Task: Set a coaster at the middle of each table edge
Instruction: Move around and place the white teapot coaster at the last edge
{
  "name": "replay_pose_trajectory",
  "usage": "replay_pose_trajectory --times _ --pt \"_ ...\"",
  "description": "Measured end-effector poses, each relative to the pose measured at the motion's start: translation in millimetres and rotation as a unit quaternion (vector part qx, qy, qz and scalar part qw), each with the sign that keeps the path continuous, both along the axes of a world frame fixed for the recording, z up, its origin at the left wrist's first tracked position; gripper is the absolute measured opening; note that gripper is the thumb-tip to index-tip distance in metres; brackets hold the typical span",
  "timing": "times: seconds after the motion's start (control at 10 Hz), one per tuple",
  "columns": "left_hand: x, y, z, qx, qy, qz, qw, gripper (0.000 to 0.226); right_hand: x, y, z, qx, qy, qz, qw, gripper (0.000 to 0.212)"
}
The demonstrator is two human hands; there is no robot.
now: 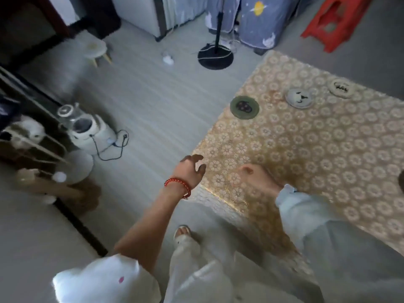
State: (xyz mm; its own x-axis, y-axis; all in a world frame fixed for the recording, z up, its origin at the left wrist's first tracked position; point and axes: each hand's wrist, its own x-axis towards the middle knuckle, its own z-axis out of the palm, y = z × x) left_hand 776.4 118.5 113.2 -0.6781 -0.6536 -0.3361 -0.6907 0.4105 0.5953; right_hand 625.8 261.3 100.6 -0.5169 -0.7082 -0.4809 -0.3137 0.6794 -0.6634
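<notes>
A table with a gold flower-patterned cloth (pixel 317 149) fills the right side. A dark green coaster (pixel 244 107) lies close to the table's left edge. A pale grey coaster (pixel 299 98) and a white coaster (pixel 341 88) lie farther in, toward the far edge. A dark round shape (pixel 401 180) shows at the right frame border. My left hand (pixel 189 169), with a red bead bracelet, hovers open at the table's near left corner. My right hand (pixel 255 174) is over the cloth near that corner, blurred, fingers loosely curled, nothing visible in it.
On the floor stand a black lamp base (pixel 215 56), a small white stool (pixel 96 50), a white kettle with a cord (pixel 87 130) and a red plastic stool (pixel 336 20). A shelf rack (pixel 26 132) stands at the left. My foot (pixel 182 232) is by the table corner.
</notes>
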Motion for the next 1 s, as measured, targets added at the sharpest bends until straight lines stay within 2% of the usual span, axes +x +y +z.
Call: replay_pose_trajectory --times 0.1,0.3,0.4,0.5,0.7,0.8,0.9,1.0 --pt "-50.8 -32.8 -4.7 0.007 -0.02 -0.104 0.994 0.036 -19.1 -8.3 9.0 0.01 0.007 -0.094 0.995 0.028" --pt "-145.5 -50.3 -22.9 0.014 -0.042 -0.231 0.972 0.037 -81.9 -8.9 -6.3 0.028 0.027 -0.231 0.972 0.028" --pt "-190.8 -52.2 -33.7 0.008 -0.043 -0.26 0.965 0.037 -120.2 -11.4 -15.5 0.013 0.018 -0.276 0.961 0.028" --pt "-264.0 -55.6 -55.0 -0.029 -0.057 -0.285 0.956 0.041 -191.5 -21.0 -36.0 0.003 0.019 -0.309 0.951 0.032" --pt "-373.3 -53.2 -105.6 -0.128 -0.099 -0.358 0.92 0.064 -317.7 -50.2 -79.3 0.019 0.117 -0.339 0.933 0.024" --pt "-415.3 -53.4 -133.5 -0.17 -0.138 -0.4 0.89 0.093 -371.8 -62.3 -103.6 0.067 0.203 -0.311 0.926 0.032" --pt "-431.8 -55.6 -144.8 -0.176 -0.156 -0.413 0.88 0.105 -399.7 -66.9 -113.2 0.104 0.218 -0.328 0.913 0.044" --pt "-429.8 -60.6 -157.2 -0.175 -0.14 -0.396 0.891 0.11 -416.9 -71.1 -116.8 0.143 0.207 -0.32 0.913 0.04"
